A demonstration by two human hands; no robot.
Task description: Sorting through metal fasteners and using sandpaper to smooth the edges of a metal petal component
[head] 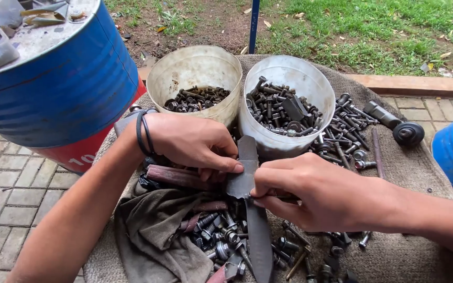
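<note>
My left hand (192, 141) and my right hand (310, 191) meet over a long flat dark metal blade-like strip (252, 209) that lies over a pile of bolts and nuts (221, 236). Left fingers press on the strip's upper part beside a rusty rod (171, 176). Fingers of the right hand pinch the strip's edge, with a small dark piece between them that I cannot make out. A black band sits on my left wrist.
Two pale buckets stand behind: the left bucket (195, 65) holds nuts, the right bucket (310, 84) holds bolts. Loose bolts (347, 133) and a roller part (407, 132) lie on the brown mat. A grey rag (153, 230) lies at front left; a blue drum (53, 84) at left.
</note>
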